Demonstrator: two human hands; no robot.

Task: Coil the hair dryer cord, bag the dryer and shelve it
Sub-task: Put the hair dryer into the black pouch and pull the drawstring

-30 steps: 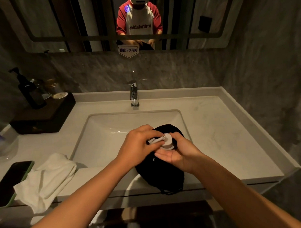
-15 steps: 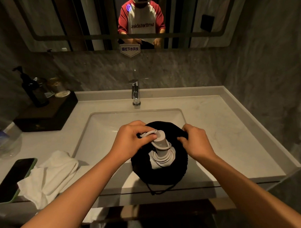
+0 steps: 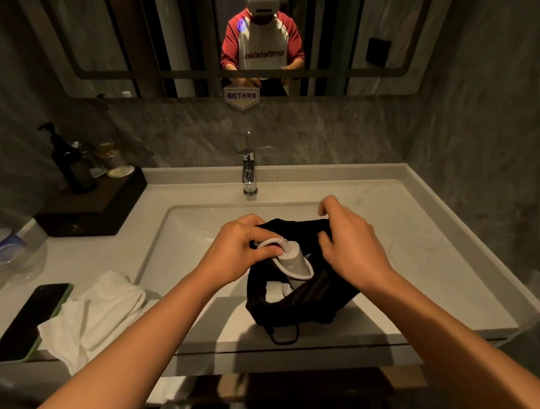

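A black drawstring bag [image 3: 300, 307] sits on the front rim of the sink, its mouth open upward. The white hair dryer [image 3: 293, 261] stands inside it, handle end sticking up, with white cord [image 3: 307, 265] looped around it. My left hand [image 3: 236, 251] grips the top of the dryer handle and the cord where it leaves the handle. My right hand [image 3: 346, 244] pinches the far right edge of the bag's mouth. The bag's drawstring [image 3: 284, 337] hangs over the counter edge. The dryer's head is hidden in the bag.
A white basin [image 3: 184, 235] with a chrome tap [image 3: 248, 174] lies behind the bag. At the left of the counter [image 3: 417, 260] lie a white towel [image 3: 95, 314] and a phone [image 3: 28, 320]. A dark tray [image 3: 94, 207] holds a pump bottle [image 3: 68, 162] and jars. A mirror hangs above.
The bag went from under my hands to opened around the dryer. My right hand moved from the dryer to the bag's right rim and lifted it toward the back. The left hand kept hold.
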